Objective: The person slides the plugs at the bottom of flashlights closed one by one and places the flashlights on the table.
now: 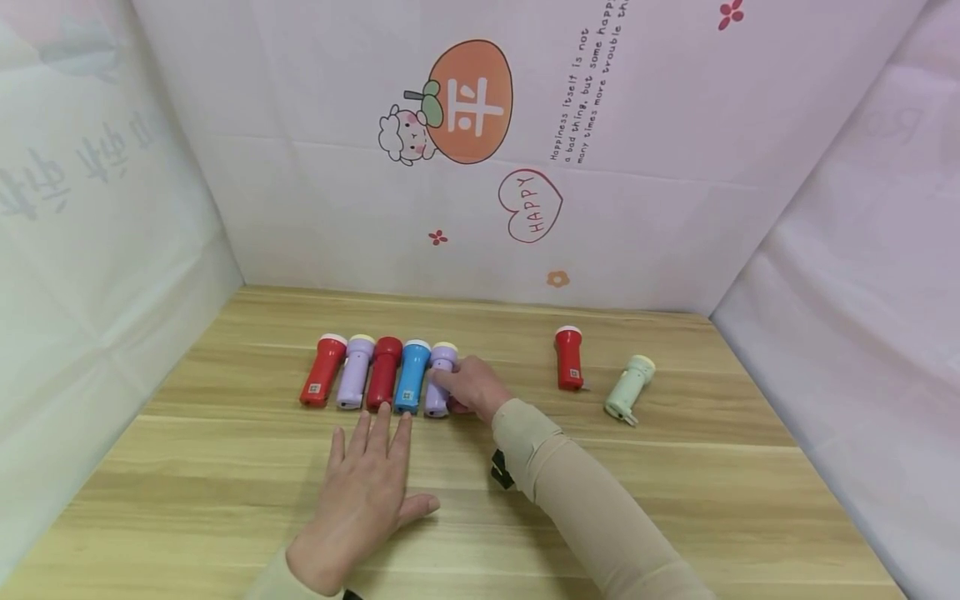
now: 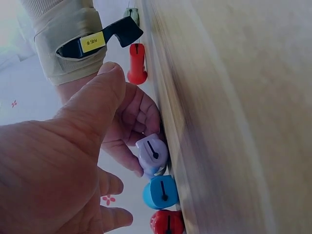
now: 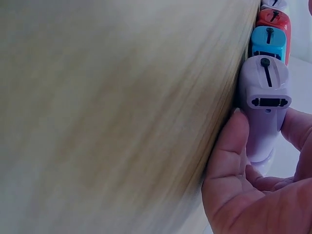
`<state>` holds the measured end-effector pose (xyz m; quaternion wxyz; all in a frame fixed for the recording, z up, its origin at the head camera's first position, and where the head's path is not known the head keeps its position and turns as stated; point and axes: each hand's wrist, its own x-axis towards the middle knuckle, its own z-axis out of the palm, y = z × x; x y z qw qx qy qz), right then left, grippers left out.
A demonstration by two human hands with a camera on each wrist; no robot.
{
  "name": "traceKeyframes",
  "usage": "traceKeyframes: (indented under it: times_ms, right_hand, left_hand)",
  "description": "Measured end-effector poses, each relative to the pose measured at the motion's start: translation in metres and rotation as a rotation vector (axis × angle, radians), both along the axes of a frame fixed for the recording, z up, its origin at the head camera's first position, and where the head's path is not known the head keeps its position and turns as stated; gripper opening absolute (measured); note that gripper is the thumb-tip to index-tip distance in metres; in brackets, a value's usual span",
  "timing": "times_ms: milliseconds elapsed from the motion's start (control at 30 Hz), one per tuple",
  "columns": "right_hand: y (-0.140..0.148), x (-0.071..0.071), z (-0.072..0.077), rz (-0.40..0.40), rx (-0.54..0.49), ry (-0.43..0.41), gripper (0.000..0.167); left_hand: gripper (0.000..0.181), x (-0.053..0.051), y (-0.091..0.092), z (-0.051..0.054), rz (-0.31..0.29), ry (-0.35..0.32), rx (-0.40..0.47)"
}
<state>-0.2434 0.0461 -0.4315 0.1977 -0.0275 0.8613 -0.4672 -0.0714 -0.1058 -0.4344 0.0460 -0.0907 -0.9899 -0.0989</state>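
Several small flashlights lie side by side in a row on the wooden table. From the left they are a red flashlight (image 1: pixel 323 371), a purple one (image 1: pixel 356 372), a dark red one (image 1: pixel 384 374) and a blue flashlight (image 1: pixel 412 377). At the right end my right hand (image 1: pixel 474 386) holds another purple flashlight (image 1: pixel 437 398) (image 3: pixel 267 122), thumb and fingers on its two sides, beside the blue one. My left hand (image 1: pixel 365 492) is spread palm down, its fingertips at the lower ends of the dark red and blue flashlights; whether they touch is unclear.
Apart on the right lie a red flashlight (image 1: pixel 568 358) with a white rim and a pale green flashlight (image 1: pixel 629 390), each with a small part sticking out at its lower end. White printed cloth (image 1: pixel 322 208) walls the table (image 1: pixel 225 467) at the back and both sides.
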Motion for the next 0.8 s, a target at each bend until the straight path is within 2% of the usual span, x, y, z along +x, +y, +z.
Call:
traceKeyframes:
  times_ms: [200, 533, 800]
  right_hand:
    - [0.0005, 0.0012, 0.0008, 0.012, 0.054, 0.033, 0.037]
    - [0.0039, -0.0002, 0.0024, -0.002, 0.081, 0.025, 0.039]
    - [0.0055, 0.0020, 0.0061, 0.009, 0.058, 0.008, 0.037]
  left_hand:
    - [0.111, 0.0005, 0.0001, 0.0005, -0.002, -0.014, 0.007]
    - [0.110, -0.0004, -0.0001, 0.0016, -0.003, -0.031, 0.014]
    - [0.109, 0.0003, 0.0003, 0.0012, -0.005, -0.041, 0.009]
